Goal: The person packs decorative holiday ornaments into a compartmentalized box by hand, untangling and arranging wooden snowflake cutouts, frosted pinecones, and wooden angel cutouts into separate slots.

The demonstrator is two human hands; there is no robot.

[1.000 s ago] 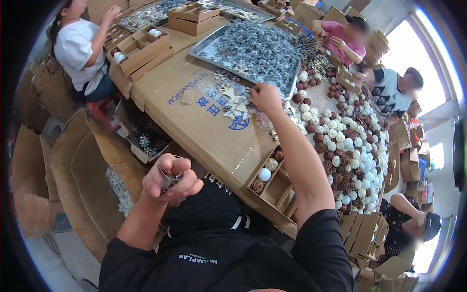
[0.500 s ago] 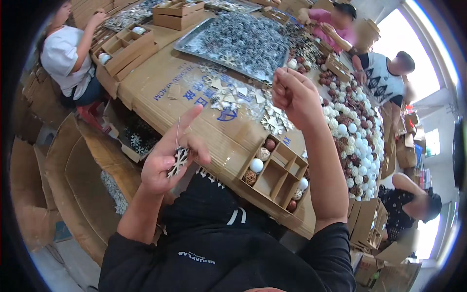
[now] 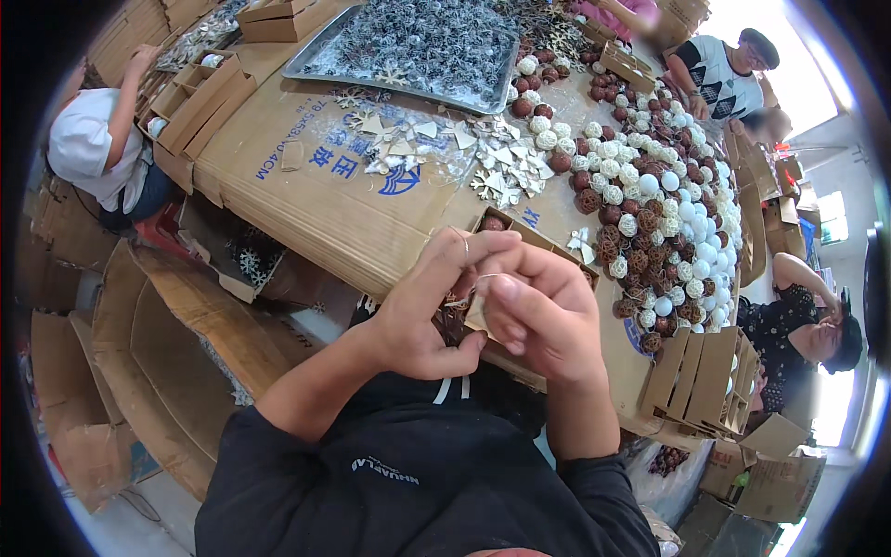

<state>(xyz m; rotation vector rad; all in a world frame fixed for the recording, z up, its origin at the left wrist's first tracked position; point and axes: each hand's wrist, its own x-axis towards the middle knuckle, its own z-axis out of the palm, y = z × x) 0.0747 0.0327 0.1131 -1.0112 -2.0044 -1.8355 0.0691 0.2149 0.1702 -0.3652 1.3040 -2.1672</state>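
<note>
Both hands meet in front of my chest, over the table's near edge. My left hand (image 3: 413,311) is closed around a snowflake ornament (image 3: 452,322), mostly hidden by the fingers; only dark and pale bits show. A thin pale string (image 3: 482,278) runs between the hands, and my right hand (image 3: 549,316) pinches it. Behind the hands lies a divided cardboard box (image 3: 575,265), largely covered, with a brown ball (image 3: 493,224) in one compartment. Pale flat wooden cutouts (image 3: 506,172) are scattered beyond it.
A metal tray (image 3: 399,85) of frosted dark pieces lies at the back. White, cream and brown balls (image 3: 650,218) cover the table's right side. Stacked divided boxes (image 3: 701,381) stand at the right edge. Cardboard-covered table (image 3: 343,227) spreads ahead. Several people work around it.
My right hand has come down from over the table to meet my left. The left has moved right, its extended finger now curled. The snowflake is now mostly hidden. The view has shifted.
</note>
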